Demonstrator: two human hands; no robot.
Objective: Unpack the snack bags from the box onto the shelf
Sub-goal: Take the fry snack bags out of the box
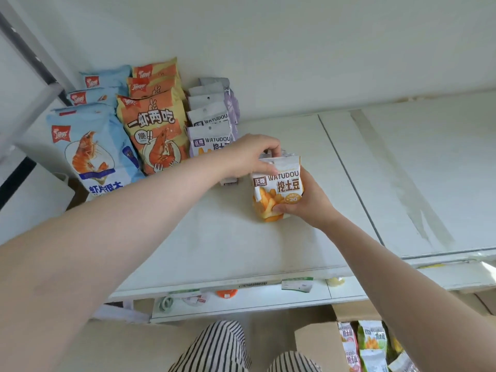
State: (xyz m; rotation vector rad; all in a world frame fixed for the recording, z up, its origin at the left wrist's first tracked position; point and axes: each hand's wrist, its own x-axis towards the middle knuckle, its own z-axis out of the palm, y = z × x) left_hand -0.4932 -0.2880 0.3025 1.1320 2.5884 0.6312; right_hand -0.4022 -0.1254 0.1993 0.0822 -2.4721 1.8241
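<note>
Seen from the head camera, a person holds a white-and-orange WATUDOU snack bag (277, 187) upright on the white shelf (228, 237), both hands on it. The left hand (251, 157) pinches the bag's top edge with curled fingers, while the right hand (306, 200) grips its lower right corner, thumb across the pictured fries. Just left of and behind that bag stands a row of purple-and-white WATUDOU bags (212, 124), running back toward the wall. Further left of it stand orange prawn-cracker bags (154, 124), then blue prawn-cracker bags (91, 146) at the shelf's far end. Well below the held bag, beyond the shelf's front edge, an open cardboard box (316, 342) holds more snack bags (371, 342), beside the person's striped trousers (222, 347).
</note>
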